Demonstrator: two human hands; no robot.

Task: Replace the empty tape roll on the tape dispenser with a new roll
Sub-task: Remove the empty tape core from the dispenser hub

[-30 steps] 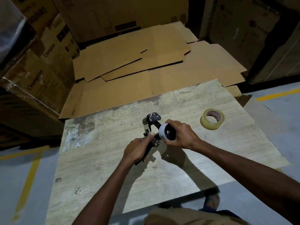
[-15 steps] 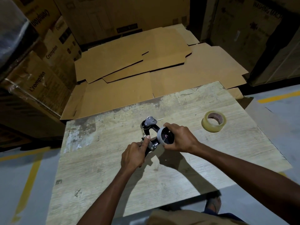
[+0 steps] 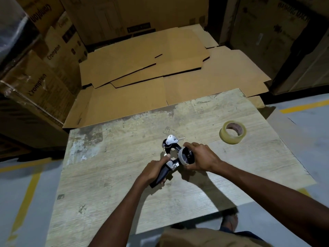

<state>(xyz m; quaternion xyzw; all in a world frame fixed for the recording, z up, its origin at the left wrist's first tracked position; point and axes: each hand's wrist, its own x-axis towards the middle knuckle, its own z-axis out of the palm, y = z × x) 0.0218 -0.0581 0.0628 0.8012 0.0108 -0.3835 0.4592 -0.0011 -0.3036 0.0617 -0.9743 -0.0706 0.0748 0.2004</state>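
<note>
my left hand [image 3: 154, 171] curls round the tape dispenser [image 3: 171, 139] by its handle; my right hand [image 3: 201, 158] wraps the empty roll [image 3: 185, 155] on it. the new roll [image 3: 233, 132] lies flat, well beyond my right knuckles.

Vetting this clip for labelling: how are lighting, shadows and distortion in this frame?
Head view: dim, the table lit brightest; hard arm shadows fall on it toward the person; the wide lens bows the boxes at the edges; left hand, right hand, dispenser, core and roll look sharp.
</note>
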